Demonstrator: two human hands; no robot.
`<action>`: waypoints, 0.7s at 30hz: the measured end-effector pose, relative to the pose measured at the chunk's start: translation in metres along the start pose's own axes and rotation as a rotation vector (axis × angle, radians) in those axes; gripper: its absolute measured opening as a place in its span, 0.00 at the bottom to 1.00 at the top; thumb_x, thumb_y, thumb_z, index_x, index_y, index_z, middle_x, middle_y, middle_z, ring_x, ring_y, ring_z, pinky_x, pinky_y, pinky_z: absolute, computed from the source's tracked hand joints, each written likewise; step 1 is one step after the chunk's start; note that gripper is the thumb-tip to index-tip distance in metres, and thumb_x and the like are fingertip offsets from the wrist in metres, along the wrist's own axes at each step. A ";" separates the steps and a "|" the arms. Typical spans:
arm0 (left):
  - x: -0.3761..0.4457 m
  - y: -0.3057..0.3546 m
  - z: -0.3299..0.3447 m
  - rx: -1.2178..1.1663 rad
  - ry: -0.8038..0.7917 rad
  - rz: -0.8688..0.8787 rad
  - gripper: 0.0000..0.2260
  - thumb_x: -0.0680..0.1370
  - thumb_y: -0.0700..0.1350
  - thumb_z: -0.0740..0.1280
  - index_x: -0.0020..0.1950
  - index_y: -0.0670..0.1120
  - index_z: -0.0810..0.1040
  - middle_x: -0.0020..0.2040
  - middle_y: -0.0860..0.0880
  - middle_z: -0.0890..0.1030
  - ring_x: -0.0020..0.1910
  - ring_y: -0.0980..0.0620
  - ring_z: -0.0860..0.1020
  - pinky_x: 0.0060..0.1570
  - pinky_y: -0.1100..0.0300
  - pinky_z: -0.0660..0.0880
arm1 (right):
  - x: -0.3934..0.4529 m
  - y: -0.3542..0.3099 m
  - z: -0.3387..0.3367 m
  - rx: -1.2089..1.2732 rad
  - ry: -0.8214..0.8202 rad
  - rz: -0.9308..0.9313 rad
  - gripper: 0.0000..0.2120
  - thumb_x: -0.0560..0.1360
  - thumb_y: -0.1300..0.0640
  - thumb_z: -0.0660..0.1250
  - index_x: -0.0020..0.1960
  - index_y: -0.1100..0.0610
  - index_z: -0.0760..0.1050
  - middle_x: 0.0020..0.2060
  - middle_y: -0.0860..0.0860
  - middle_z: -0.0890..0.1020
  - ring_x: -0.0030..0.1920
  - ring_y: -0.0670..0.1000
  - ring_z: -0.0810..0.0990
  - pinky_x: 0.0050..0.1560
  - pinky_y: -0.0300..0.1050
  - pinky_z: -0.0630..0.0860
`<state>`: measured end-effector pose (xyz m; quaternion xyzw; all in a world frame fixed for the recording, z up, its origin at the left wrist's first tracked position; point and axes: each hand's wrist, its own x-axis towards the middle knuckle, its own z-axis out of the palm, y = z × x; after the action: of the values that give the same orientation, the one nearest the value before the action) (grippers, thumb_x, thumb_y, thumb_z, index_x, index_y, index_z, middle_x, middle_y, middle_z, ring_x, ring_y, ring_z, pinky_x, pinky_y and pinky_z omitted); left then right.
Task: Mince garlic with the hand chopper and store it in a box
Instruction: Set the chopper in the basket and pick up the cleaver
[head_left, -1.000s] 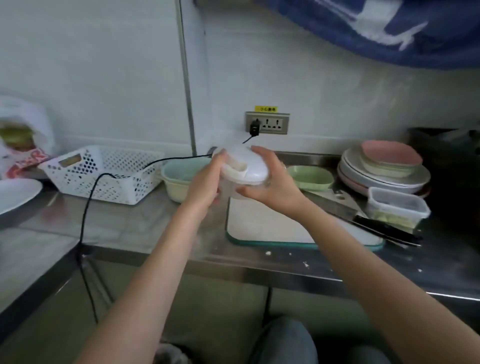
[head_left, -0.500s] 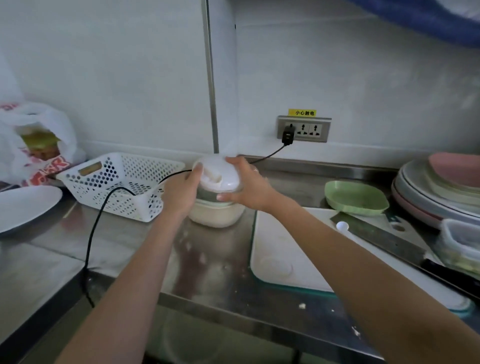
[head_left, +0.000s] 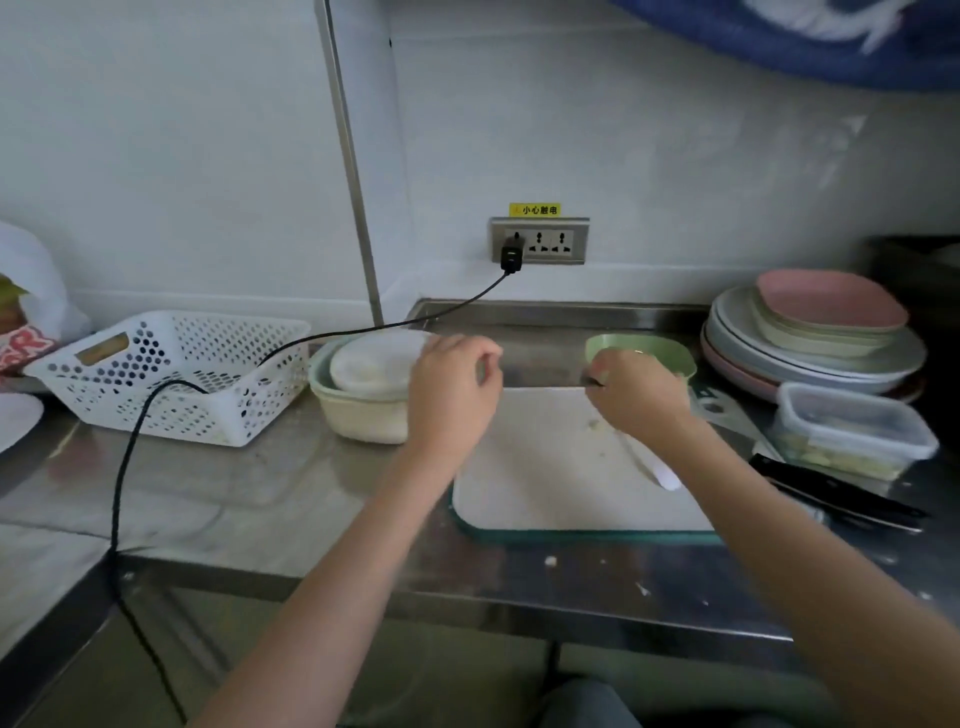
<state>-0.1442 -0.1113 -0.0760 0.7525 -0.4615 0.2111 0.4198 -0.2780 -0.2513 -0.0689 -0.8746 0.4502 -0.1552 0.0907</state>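
Two bare hands are showing in my head view, both reaching out over a steel surface (head_left: 249, 499). My left hand (head_left: 451, 395) is hovering just right of the hand chopper (head_left: 375, 364), its fingers loosely curled and gripping nothing. That chopper, white-lidded, is sitting inside a cream tub (head_left: 358, 415) at the back of the surface, just left of a white cutting board (head_left: 561, 467) with a teal edge. My right hand (head_left: 641, 397) is hanging over the board's far right part, fingers bent downward; a white spoon (head_left: 657, 467) is sticking out from beneath the wrist, but I cannot tell whether the fingers are actually holding it. A small pale smear of what may be garlic (head_left: 595, 425) is lying on the board beside that hand. Behind the hand a green dish (head_left: 641, 351) is resting near the wall. A clear lidded storage box (head_left: 852, 428) with pale contents is standing to the right, in front of a stack of plates (head_left: 815, 338). A black-handled knife (head_left: 831, 491) is lying between the box and the board. On the left a white perforated basket (head_left: 176, 374) is sitting with a black cable (head_left: 124, 457) running across it from a wall socket (head_left: 540, 240).
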 end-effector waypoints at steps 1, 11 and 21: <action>-0.008 0.024 0.010 -0.070 -0.150 -0.034 0.06 0.74 0.41 0.67 0.48 0.47 0.82 0.42 0.50 0.84 0.46 0.47 0.79 0.46 0.58 0.70 | -0.003 0.023 -0.004 -0.066 -0.044 0.066 0.10 0.74 0.55 0.62 0.54 0.55 0.75 0.51 0.53 0.80 0.53 0.58 0.77 0.55 0.52 0.71; -0.069 0.121 0.105 0.161 -0.604 -0.177 0.27 0.74 0.67 0.59 0.47 0.42 0.76 0.48 0.42 0.80 0.43 0.45 0.75 0.41 0.55 0.68 | -0.067 0.108 -0.009 0.137 -0.108 0.064 0.07 0.74 0.57 0.64 0.50 0.55 0.80 0.46 0.55 0.81 0.51 0.58 0.79 0.46 0.45 0.74; -0.052 0.105 0.064 0.149 -0.508 -0.248 0.11 0.82 0.45 0.54 0.56 0.41 0.72 0.50 0.42 0.78 0.49 0.40 0.77 0.41 0.54 0.65 | -0.074 0.085 0.005 0.455 0.032 -0.041 0.10 0.75 0.61 0.63 0.52 0.52 0.82 0.45 0.49 0.81 0.45 0.46 0.75 0.45 0.36 0.67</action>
<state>-0.2656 -0.1609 -0.1019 0.8608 -0.4394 -0.0038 0.2568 -0.3815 -0.2399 -0.1132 -0.8381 0.3870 -0.2684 0.2754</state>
